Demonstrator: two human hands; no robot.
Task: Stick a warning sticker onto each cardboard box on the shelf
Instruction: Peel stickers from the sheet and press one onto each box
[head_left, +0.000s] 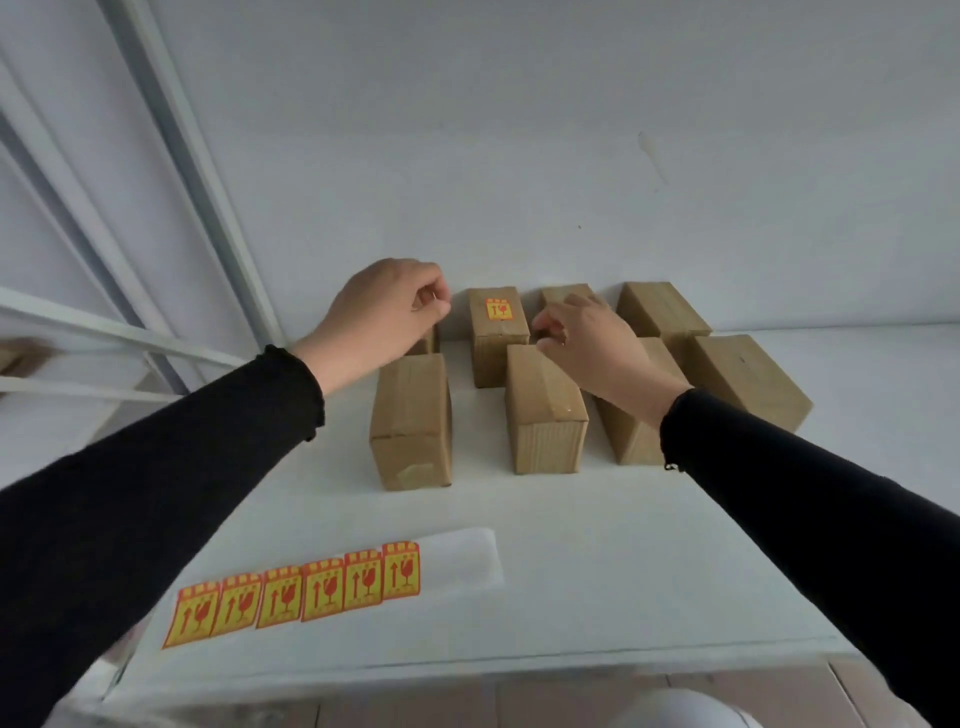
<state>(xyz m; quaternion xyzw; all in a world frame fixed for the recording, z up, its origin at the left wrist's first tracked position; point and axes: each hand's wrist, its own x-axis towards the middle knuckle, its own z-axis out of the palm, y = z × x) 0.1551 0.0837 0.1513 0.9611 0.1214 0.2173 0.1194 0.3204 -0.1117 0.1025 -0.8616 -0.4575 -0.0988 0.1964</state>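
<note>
Several brown cardboard boxes stand in two rows on the white shelf (597, 545). One back-row box (491, 358) carries a yellow-and-red warning sticker (499, 309) on top. My left hand (379, 312) hovers over the back-left box (429, 340), fingers curled shut, nothing visible in them. My right hand (587, 332) is just right of the stickered box, above the far end of the front middle box (543, 415), fingers curled with nothing seen in them. A strip of several warning stickers (296, 592) lies near the shelf's front left, its right end bare backing (457, 561).
Plain boxes sit at front left (410, 421), back right (660, 309) and front right (743, 379); two more are partly hidden by my right hand and arm. A white wall closes the back. White frame bars (171, 156) run at the left.
</note>
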